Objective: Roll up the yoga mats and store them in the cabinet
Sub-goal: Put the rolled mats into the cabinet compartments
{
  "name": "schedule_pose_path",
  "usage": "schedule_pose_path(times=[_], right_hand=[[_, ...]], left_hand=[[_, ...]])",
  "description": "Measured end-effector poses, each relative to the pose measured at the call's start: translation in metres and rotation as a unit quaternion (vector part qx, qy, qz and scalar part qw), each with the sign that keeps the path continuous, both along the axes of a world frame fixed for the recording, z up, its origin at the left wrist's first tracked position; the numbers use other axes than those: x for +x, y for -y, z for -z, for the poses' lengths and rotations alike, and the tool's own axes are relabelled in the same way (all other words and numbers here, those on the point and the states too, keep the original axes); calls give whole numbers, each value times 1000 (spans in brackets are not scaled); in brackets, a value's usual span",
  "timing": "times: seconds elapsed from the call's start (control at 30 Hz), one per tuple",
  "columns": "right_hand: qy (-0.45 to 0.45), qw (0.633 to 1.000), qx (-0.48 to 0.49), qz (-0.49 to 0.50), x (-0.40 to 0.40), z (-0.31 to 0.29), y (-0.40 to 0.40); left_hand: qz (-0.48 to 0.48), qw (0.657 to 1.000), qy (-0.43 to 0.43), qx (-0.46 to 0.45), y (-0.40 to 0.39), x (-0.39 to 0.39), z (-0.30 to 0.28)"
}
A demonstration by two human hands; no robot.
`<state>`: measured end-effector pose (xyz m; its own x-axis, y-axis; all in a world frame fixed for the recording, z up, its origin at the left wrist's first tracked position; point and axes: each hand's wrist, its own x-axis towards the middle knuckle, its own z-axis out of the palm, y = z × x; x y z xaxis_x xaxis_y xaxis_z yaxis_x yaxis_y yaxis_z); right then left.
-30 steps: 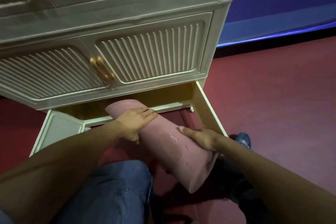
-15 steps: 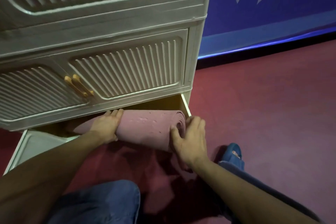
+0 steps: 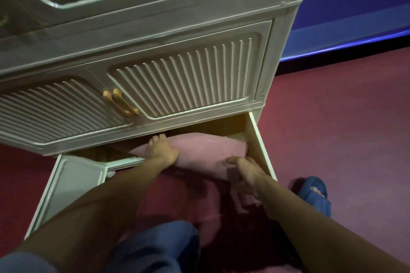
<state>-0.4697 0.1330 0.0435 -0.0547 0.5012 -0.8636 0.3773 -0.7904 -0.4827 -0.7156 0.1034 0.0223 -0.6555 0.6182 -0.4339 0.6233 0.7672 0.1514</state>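
Since a moment ago, the rolled pink yoga mat [image 3: 199,153] has gone deeper into the bottom of the cabinet [image 3: 155,35], and the right hand has come off its end.

On the far left, the bottom left door [image 3: 73,184] hangs wide open over the dark red floor [image 3: 332,128]. It is pale and swings out toward the person. Above it sit two shut doors with ribbed fronts, and two gold handles [image 3: 121,102] stand side by side where those doors meet.

Next comes the left hand [image 3: 160,150]. It lies flat on top of the mat with straight fingers that point into the cabinet. It presses on the mat and does not curl round it.

The mat lies on its side across the low opening, partly inside and partly sticking out at the front. Its right end is just beside the bottom right door [image 3: 259,144], which also stands open.

The right hand [image 3: 246,173] is near that end of the mat, at its front edge. Its fingers are loose and a bit spread, and it holds nothing. I cannot tell if it touches the mat.

Low down in the middle is a knee in blue jeans [image 3: 153,250]. To the right, a foot in a blue slipper [image 3: 315,193] rests on the floor. Behind it, a blue wall [image 3: 355,2] runs along the back.
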Motion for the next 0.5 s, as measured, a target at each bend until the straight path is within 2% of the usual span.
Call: schedule_pose_path(times=[0.07,0.13,0.2,0.27,0.33,0.4,0.47,0.5], right_hand=[[42,998,28,25,-13,5,-4],[68,996,49,30,-22,5,-4],[68,995,62,35,-27,3,-6],[68,994,67,57,-30,-1,-9],[58,993,74,66,-35,1,-10],[27,995,69,64,-41,-1,-10],[-31,993,83,82,-46,-6,-18],[-53,991,90,88,-49,-9,-24]], left_hand=[[-161,986,43,30,-8,-6,13],[-283,942,175,38,-9,-8,22],[-416,837,351,60,-6,-5,24],[-479,736,472,79,-11,-2,34],[-516,669,523,113,-17,0,40],[-553,625,528,155,-24,-5,55],[-572,596,520,218,-31,-8,61],[-571,598,509,240,-35,-13,64]])
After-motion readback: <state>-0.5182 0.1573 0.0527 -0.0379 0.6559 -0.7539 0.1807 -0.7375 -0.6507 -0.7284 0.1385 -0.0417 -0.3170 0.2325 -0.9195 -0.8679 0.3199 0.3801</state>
